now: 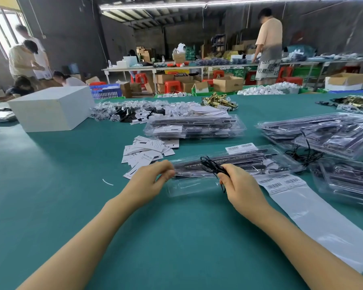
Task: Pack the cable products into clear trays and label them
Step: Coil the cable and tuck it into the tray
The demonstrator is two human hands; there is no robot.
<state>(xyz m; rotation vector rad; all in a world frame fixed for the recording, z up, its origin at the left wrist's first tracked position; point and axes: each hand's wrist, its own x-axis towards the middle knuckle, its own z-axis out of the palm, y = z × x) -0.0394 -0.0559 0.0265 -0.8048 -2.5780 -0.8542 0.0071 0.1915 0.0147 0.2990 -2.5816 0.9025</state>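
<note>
A clear tray lies on the green table in front of me, with long dark strips lying in it. My left hand pinches the left end of the strips at the tray's left edge. My right hand grips a looped black cable above the middle of the tray. A strip of barcode labels on backing paper runs off to the right of the tray. Two more barcode labels lie just behind the tray.
A stack of filled clear trays sits behind, with more filled trays heaped at the right. Small white cards are scattered left of the tray. A white box stands at the far left. People work at other tables beyond.
</note>
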